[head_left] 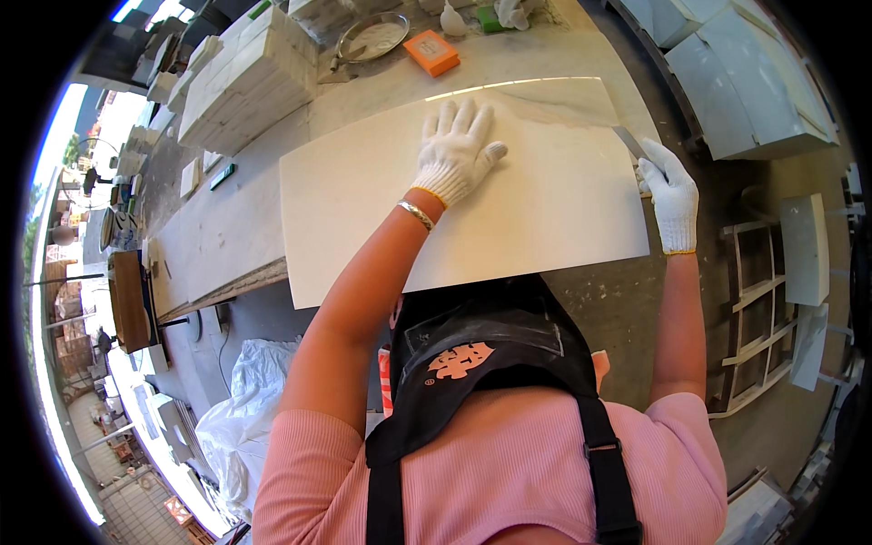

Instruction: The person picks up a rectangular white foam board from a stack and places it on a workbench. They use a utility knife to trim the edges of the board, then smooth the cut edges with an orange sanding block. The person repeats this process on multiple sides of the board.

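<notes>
Black apron bib [472,354] over a pink top fills the lower frame and hides the near edge of the pale stone slab [363,209] lying flat on the workbench [218,245]. Left hand [454,154], white-gloved, is extended forward, palm down, fingers spread flat on the slab; it grasps nothing. Right hand [670,195], gloved, is closed around a flat metal blade [629,143] at the slab's right edge. Blade handle is concealed inside the glove.
</notes>
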`<action>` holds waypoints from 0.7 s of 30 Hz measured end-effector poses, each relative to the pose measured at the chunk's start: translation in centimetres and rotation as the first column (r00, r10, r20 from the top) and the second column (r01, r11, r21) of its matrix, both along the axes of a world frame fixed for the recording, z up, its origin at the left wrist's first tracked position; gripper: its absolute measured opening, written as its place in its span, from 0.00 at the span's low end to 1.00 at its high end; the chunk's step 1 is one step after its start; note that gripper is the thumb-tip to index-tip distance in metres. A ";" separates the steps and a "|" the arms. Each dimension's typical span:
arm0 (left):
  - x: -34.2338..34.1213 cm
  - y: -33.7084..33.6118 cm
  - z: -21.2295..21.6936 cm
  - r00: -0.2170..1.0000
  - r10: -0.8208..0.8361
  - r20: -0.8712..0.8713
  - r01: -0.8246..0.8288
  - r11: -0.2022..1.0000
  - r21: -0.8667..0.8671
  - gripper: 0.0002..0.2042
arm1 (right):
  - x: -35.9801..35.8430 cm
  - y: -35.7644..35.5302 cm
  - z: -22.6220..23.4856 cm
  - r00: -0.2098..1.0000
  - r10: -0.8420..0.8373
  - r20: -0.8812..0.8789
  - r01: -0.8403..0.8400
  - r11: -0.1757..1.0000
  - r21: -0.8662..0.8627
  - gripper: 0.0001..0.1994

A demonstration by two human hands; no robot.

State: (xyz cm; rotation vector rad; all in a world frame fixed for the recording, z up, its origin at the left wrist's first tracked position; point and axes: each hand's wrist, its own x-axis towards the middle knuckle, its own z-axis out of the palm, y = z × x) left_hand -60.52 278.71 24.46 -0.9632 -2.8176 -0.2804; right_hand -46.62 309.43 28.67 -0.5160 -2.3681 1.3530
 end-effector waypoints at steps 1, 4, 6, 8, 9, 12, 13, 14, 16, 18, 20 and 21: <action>0.2 1.4 -0.1 0.998 -0.064 -0.030 0.065 0.997 0.047 0.32 | 0.4 0.0 0.3 0.999 -0.014 0.033 0.016 0.999 -0.051 0.16; -0.1 5.7 -0.2 0.969 -0.227 -0.095 0.239 0.959 0.149 0.31 | 1.9 0.2 1.3 0.994 -0.050 0.097 0.064 0.987 -0.145 0.18; -0.4 8.1 0.1 0.949 -0.304 -0.087 0.315 0.933 0.175 0.30 | 2.7 0.4 1.4 0.992 -0.068 0.106 0.088 0.977 -0.194 0.19; -0.6 9.1 0.2 0.932 -0.349 -0.100 0.361 0.919 0.156 0.27 | 3.3 0.7 0.9 0.992 -0.087 0.092 0.107 0.964 -0.244 0.20; -0.5 9.3 0.5 0.921 -0.373 -0.113 0.386 0.914 0.125 0.26 | 3.6 0.7 1.0 0.991 -0.089 0.099 0.112 0.961 -0.253 0.20; -0.2 8.5 1.7 0.894 -0.445 -0.055 0.449 0.887 0.107 0.24 | 4.3 0.8 0.9 0.989 -0.097 0.114 0.126 0.952 -0.280 0.20; -0.2 7.5 1.8 0.885 -0.465 -0.017 0.464 0.879 0.112 0.23 | 4.4 0.8 0.7 0.989 -0.092 0.116 0.122 0.948 -0.294 0.20; -0.4 6.6 1.4 0.888 -0.459 -0.012 0.455 0.877 0.155 0.23 | 4.4 0.8 0.5 0.989 -0.087 0.117 0.119 0.944 -0.307 0.20; -0.6 4.8 0.8 0.899 -0.439 -0.001 0.427 0.874 0.230 0.23 | 4.1 0.0 0.5 0.991 -0.072 0.114 0.102 0.955 -0.279 0.20; -0.4 4.2 0.5 0.937 -0.348 -0.026 0.344 0.907 0.242 0.24 | 3.6 -0.3 -0.3 0.997 -0.044 0.056 0.052 0.987 -0.150 0.19; 0.1 4.9 0.6 0.951 -0.304 -0.052 0.308 0.925 0.224 0.26 | 3.2 0.3 -2.3 0.999 0.004 -0.053 0.001 0.995 0.101 0.20; 0.7 5.2 0.4 0.955 -0.290 -0.060 0.296 0.936 0.189 0.27 | 3.0 -0.3 -1.9 1.000 0.004 -0.020 0.002 0.963 0.271 0.17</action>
